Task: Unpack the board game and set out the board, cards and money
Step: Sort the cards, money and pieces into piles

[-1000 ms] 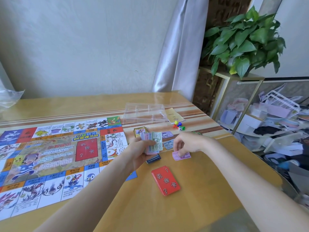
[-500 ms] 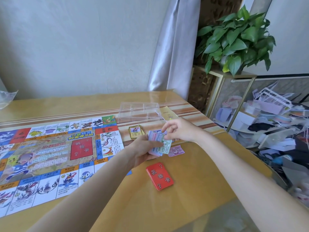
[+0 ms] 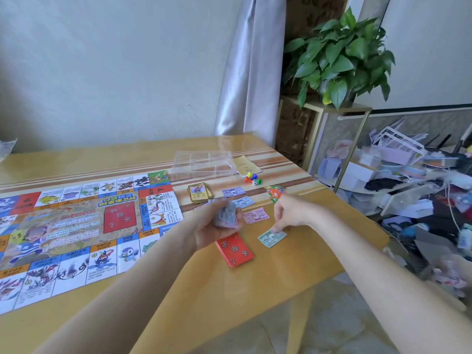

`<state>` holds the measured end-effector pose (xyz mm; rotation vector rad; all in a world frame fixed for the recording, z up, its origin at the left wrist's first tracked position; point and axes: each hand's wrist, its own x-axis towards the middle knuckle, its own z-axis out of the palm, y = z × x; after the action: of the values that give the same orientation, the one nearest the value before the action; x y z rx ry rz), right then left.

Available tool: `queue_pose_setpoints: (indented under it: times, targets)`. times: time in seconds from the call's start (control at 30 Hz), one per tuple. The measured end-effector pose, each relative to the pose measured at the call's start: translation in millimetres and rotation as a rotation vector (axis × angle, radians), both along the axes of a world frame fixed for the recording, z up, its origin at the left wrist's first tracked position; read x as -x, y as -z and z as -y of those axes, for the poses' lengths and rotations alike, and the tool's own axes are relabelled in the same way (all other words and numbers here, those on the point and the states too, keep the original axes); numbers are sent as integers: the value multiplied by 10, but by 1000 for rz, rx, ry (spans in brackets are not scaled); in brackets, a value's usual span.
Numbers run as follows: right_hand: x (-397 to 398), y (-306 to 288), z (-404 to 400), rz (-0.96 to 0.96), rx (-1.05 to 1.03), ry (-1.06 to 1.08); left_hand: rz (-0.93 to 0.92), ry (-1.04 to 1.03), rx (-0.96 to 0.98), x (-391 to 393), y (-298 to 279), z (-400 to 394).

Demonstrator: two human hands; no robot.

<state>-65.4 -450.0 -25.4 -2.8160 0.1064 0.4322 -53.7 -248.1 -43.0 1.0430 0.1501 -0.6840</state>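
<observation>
Both your forearms reach in from the near edge and converge over the tabletop. Your left hand is turned palm-up with the fingers curled round a wad of play money, gripping it just above the red card deck, which lies flat on the tabletop below that hand. Your right hand arches downward, wrist raised, its fingertips pinching the far edge of a green note that lies on the tabletop. Between your two hands lies a pink note. To the left of your left hand the game board is spread open. Just beyond your hands are two blue notes, a yellow-edged card stack and a colourful card. Farther off sit small coloured pawns, a clear plastic tray and a yellow leaflet.
</observation>
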Motion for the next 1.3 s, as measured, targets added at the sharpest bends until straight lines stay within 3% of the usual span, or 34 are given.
queue_pose_setpoints:
  times: [0.07, 0.13, 0.2, 0.27, 0.33, 0.57, 0.7, 0.87, 1.0, 1.2, 1.3]
  targets:
    - [14, -67, -42, 31, 67, -14, 0, 14, 34, 0, -3, -32]
    - [-12, -141, -105, 120, -15, -16, 6, 16, 66, -9, -11, -63]
    - [-70, -195, -219, 212, -258, 0, 29, 10, 65, -33, -24, -84]
    - [-122, -223, -366, 195, -542, 8, 47, 6, 49, -62, -44, -87]
    - [-185, -197, -477, 166, -682, -2, 50, 1, 19, -98, -67, -81]
    - [-416, -75, -530, 221, -681, -18, 175, -17, -170, -244, -54, -101]
    - [-468, -59, -475, 220, -770, 5, 153, -58, -125, -323, -1, -113]
    - [-592, 65, -314, 332, -927, 266, 137, -138, -139, -424, 18, -116]
    - [-666, 277, -252, 389, -751, 443, 151, -169, -168, -501, 49, -140]
    - [-655, 358, -386, 415, -444, 291, 181, -205, -244, -572, 98, -76]
    - [-651, 277, -399, 450, -474, 203, 231, -194, -293, -592, 88, -18]
